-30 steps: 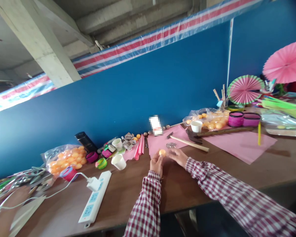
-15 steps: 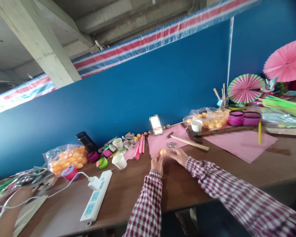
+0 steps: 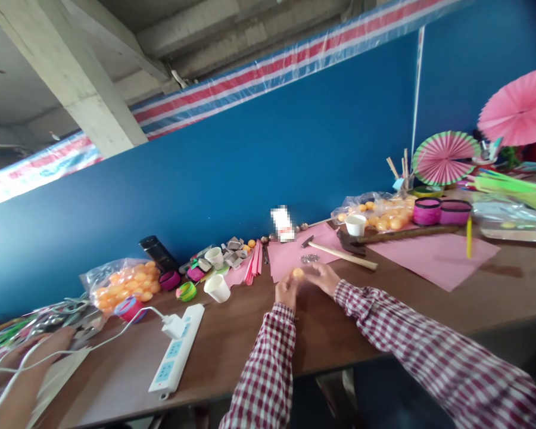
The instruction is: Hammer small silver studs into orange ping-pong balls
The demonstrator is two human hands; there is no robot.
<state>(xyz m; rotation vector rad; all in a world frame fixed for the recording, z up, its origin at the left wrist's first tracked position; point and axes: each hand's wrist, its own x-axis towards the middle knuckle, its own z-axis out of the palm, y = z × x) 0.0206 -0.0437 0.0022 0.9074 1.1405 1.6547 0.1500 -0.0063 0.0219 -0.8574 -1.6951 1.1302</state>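
Both my hands meet over the brown table (image 3: 330, 333), just in front of a pink paper sheet (image 3: 290, 255). My left hand (image 3: 286, 290) pinches a small orange ball (image 3: 297, 273) at its fingertips. My right hand (image 3: 322, 277) is closed against the ball from the right; whether it grips the ball or something else, I cannot make out. A small silvery piece (image 3: 309, 258) lies on the pink sheet just beyond my fingers. Both sleeves are red and white check.
A hammer (image 3: 339, 253) lies behind my hands. Bags of orange balls (image 3: 120, 283) (image 3: 379, 214), white paper cups (image 3: 217, 288) (image 3: 355, 225), a white power strip (image 3: 176, 351), pink round tubs (image 3: 426, 212) and paper fans (image 3: 444, 158) fill the table. Another person's hand (image 3: 31, 357) rests far left.
My hands have stayed together on the orange ball. The view has shifted slightly, and the other person's hand at far left has reached further in.
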